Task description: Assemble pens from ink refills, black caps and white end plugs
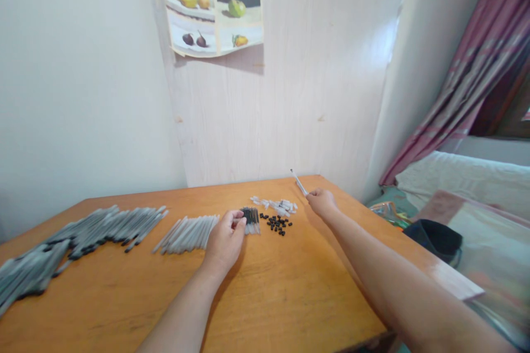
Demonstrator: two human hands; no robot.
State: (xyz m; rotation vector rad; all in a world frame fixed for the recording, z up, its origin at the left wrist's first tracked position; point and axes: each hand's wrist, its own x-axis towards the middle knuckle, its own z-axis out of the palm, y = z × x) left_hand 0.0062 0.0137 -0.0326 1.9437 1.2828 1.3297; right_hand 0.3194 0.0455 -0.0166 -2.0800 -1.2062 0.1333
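My right hand (323,203) is closed on a slim whitish pen (298,182) with a dark tip, held up slanted near the table's back right edge. My left hand (227,236) has its thumb and fingers pinched together beside a row of black ink refills (251,219); what sits in the pinch is too small to make out. To its left lies a row of clear pen barrels (188,234). Small black plugs (280,224) are scattered right of the refills. Behind them is a loose heap of clear white caps (282,207).
Many pens with black ends (120,225) lie in a long pile across the left of the wooden table (265,298). Beyond the right edge are a dark open container (434,237) and a bed. A wall with a fruit picture (215,14) stands behind.
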